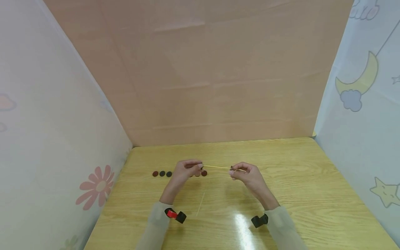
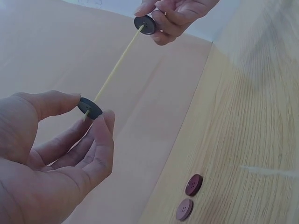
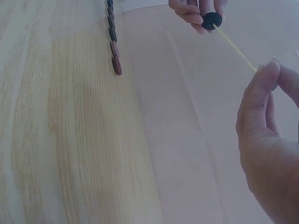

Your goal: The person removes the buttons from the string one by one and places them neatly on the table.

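Both hands are raised over the table, with a taut yellow string (image 1: 216,167) running between them. My left hand (image 1: 182,172) pinches a dark round button (image 2: 89,108) by its edges, between thumb and fingers. The string passes through a hole in this button, and a short bit shows on its near side. My right hand (image 1: 250,175) pinches a second dark button (image 2: 145,25), where the string's other end enters. In the right wrist view, the fingers mostly hide that second button, while the left hand's button (image 3: 212,21) shows at the top.
A row of buttons lies on the wood-grain table (image 1: 312,194) behind my left hand, which covers part of it. A maroon button (image 2: 194,185) ends the row, beside a pinkish one (image 2: 184,209). A pale thread (image 1: 201,204) lies nearer. Panels stand around the table.
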The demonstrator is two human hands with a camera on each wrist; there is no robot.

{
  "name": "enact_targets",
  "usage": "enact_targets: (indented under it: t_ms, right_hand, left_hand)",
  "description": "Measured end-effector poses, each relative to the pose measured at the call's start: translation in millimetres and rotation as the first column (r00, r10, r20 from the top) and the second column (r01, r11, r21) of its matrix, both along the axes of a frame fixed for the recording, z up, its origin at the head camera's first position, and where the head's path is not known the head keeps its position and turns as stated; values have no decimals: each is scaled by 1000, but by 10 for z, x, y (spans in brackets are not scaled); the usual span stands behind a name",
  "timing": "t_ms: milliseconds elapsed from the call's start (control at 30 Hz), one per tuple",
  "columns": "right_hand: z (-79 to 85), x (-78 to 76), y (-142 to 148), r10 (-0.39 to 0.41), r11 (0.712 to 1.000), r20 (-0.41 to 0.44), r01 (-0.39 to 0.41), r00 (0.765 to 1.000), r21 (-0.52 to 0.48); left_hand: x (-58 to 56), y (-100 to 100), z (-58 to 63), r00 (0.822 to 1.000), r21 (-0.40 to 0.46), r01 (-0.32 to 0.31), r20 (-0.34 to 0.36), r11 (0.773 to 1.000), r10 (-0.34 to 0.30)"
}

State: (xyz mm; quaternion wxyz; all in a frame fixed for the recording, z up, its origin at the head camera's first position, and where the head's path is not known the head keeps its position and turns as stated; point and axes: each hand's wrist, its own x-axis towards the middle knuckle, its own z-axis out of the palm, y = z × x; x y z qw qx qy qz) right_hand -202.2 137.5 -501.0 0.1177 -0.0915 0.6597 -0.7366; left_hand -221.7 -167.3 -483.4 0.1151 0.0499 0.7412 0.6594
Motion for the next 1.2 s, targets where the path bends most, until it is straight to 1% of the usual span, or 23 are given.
enact_targets:
  t_ms: [200, 300, 467, 733, 900, 1067, 1200]
  right_hand:
    - [-15, 1, 19, 0, 1000, -3, 0, 1000, -1]
    - [-19, 1, 35, 1, 1000, -4, -1, 1000, -7]
    - [-17, 8, 55, 2, 1000, -1, -2, 1000, -16]
    - [-4, 23, 89, -4, 1000, 6, 4, 1000, -13]
    - [9, 28, 101, -15, 1000, -2, 15, 1000, -21]
    - [11, 28, 107, -15, 999, -9, 14, 1000, -41]
    - [12, 28, 108, -12, 998, -4, 11, 1000, -60]
  left_hand:
    - [1, -97, 1, 1000, -5, 8, -22, 1000, -8]
    - [1, -142, 5, 1000, -4, 0, -21, 1000, 0]
    - [-8, -236, 0, 999, 1, -41, 3, 999, 41]
    - [26, -456, -90, 995, -21, -100, 27, 995, 100]
    - [49, -577, -118, 990, -25, -137, 41, 990, 138]
    - [74, -671, -129, 986, -27, -158, 40, 987, 159]
    - [83, -739, -150, 983, -54, -179, 23, 982, 181]
